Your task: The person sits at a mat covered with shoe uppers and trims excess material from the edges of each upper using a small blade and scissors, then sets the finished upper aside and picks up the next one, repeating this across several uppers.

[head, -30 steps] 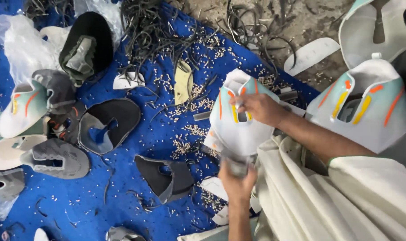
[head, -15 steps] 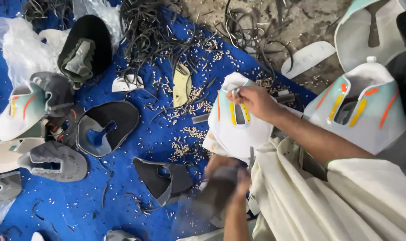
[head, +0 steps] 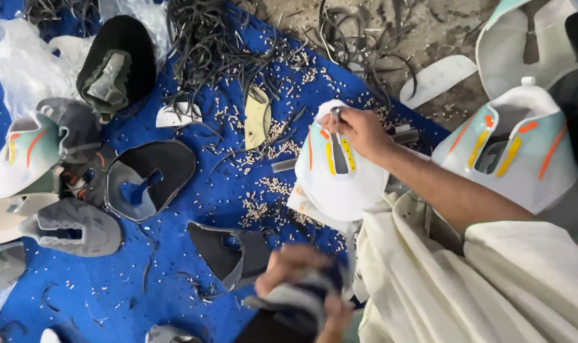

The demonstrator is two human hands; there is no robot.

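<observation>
My right hand [head: 360, 130] pinches the white shoe upper [head: 339, 181], its long axis pointing away; my blurred left hand [head: 295, 279] grips a grey piece [head: 295, 305].

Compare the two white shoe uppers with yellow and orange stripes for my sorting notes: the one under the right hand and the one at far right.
The near upper lies flat, pinned by the right hand; the far-right upper sits untouched and bulges up. The near one looks smaller, the far one shows more mint. Both are white with yellow and orange stripes.
</observation>
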